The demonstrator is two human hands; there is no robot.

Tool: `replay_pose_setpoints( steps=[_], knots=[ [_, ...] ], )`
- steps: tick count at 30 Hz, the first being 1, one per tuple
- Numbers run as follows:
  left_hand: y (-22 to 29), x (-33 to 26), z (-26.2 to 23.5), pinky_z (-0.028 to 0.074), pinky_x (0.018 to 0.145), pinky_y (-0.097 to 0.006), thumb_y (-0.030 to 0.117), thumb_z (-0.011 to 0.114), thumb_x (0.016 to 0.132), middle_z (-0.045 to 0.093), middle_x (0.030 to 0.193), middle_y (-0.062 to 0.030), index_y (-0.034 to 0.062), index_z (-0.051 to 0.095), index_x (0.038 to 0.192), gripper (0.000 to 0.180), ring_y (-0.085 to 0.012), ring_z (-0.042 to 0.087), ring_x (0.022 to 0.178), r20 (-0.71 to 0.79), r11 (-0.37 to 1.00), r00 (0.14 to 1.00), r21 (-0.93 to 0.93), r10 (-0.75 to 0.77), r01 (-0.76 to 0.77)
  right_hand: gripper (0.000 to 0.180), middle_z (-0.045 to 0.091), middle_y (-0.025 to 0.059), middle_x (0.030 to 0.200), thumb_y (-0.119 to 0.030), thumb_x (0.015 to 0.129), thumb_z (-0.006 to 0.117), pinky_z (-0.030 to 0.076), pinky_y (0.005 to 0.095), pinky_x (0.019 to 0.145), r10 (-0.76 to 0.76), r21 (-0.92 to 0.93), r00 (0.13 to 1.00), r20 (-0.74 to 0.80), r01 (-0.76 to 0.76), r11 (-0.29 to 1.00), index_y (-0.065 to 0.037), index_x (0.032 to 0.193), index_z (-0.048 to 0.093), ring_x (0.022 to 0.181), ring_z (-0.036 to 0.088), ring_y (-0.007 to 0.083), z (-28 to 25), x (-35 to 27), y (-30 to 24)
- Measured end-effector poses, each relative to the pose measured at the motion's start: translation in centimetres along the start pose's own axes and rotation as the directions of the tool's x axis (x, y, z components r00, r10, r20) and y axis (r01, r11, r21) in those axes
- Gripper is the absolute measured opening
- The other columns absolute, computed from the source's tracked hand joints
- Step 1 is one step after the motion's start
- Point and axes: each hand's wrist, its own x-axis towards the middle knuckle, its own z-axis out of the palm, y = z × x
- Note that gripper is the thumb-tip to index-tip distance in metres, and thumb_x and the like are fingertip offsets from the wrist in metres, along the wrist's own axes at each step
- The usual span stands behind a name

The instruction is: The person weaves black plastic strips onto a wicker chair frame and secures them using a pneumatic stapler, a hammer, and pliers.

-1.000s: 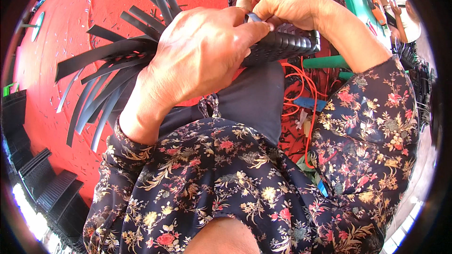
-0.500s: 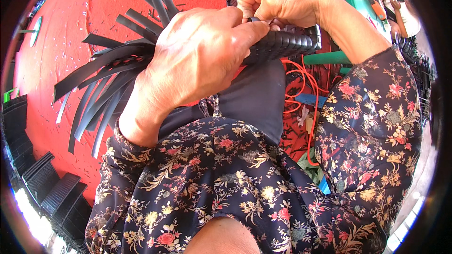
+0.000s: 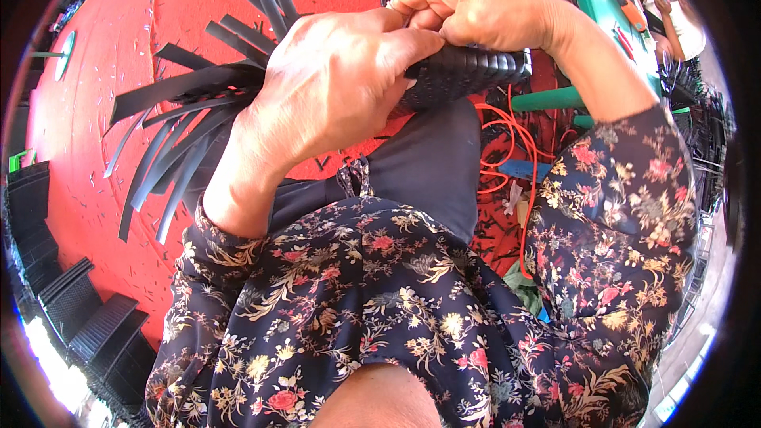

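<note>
A black woven basket (image 3: 468, 71), its rim wrapped in flat strips, sits tilted above my lap. My left hand (image 3: 325, 83) is closed at the near end of the rim, around the base of a fan of loose black strips (image 3: 186, 131) that stick out to the left. Its thumb and forefinger reach toward my right hand (image 3: 487, 12). The right fingers are bent in a pinch against the rim, close to the left fingertips. Between the two hands, the piece of strip they grip is mostly hidden.
Small dark scraps dot the red floor (image 3: 95, 214). Stacked black woven pieces (image 3: 87, 309) stand at lower left. On the right are an orange cord (image 3: 527, 190), a green plastic piece of furniture (image 3: 594, 0) with tools on it, and another person's arm (image 3: 672, 28).
Both hands have shifted slightly, the right one down against the rim. A bit of black strip that showed between the fingertips is now covered. The loose strips have swung a little upward and right.
</note>
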Motion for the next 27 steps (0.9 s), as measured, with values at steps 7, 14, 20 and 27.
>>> replay_pose_setpoints(
  steps=[7, 14, 20, 27],
  knots=[
    [-0.8, 0.2, -0.1, 0.050, 0.067, -0.041, 0.006, 0.068, 0.069, 0.062, 0.082, -0.0150, 0.0042, 0.065, 0.098, 0.029, -0.0354, 0.062, 0.079, -0.050, 0.993, 0.997, -0.105, -0.058, 0.052, 0.022, 0.060, 0.0096, 0.089, -0.010, 0.070, 0.073, 0.050, 0.0332, 0.075, -0.653, -0.697, 0.620, -0.435, 0.228, 0.680, -0.005, 0.088, 0.062, 0.087, 0.062, 0.0253, 4.6, -3.4, 0.1],
    [-2.8, 0.3, 1.0, 0.047, 0.062, -0.040, 0.004, 0.067, 0.066, 0.059, 0.076, -0.0171, -0.0002, 0.059, 0.081, 0.018, -0.0360, 0.060, 0.076, -0.113, 0.979, 0.991, -0.199, -0.074, 0.050, 0.017, 0.058, 0.0037, 0.093, -0.009, 0.066, 0.075, 0.044, 0.0370, 0.078, -0.799, -0.848, 0.409, -0.441, 0.102, 0.520, -0.012, 0.081, 0.068, 0.090, 0.058, 0.0242, 7.6, -0.6, 1.9],
    [-3.2, 0.7, 1.1, 0.051, 0.071, -0.044, 0.014, 0.068, 0.071, 0.067, 0.083, -0.0132, 0.0075, 0.069, 0.096, 0.027, -0.0328, 0.064, 0.082, -0.086, 0.988, 0.994, -0.142, -0.069, 0.056, 0.012, 0.062, 0.0067, 0.087, 0.002, 0.073, 0.070, 0.048, 0.0300, 0.072, -0.776, -0.732, 0.265, -0.573, 0.262, 0.630, -0.004, 0.082, 0.065, 0.079, 0.061, 0.0211, 7.9, -0.7, 2.1],
    [-3.1, 0.7, 1.8, 0.050, 0.065, -0.040, 0.015, 0.071, 0.072, 0.064, 0.080, -0.0111, 0.0056, 0.064, 0.092, 0.022, -0.0323, 0.063, 0.078, -0.161, 0.996, 0.986, -0.082, -0.048, 0.035, 0.009, 0.063, 0.0117, 0.087, 0.008, 0.080, 0.063, 0.052, 0.0273, 0.068, -0.621, -0.497, 0.282, -0.731, 0.403, 0.768, 0.002, 0.085, 0.059, 0.076, 0.063, 0.0188, 9.4, -1.2, 2.6]
  ],
)
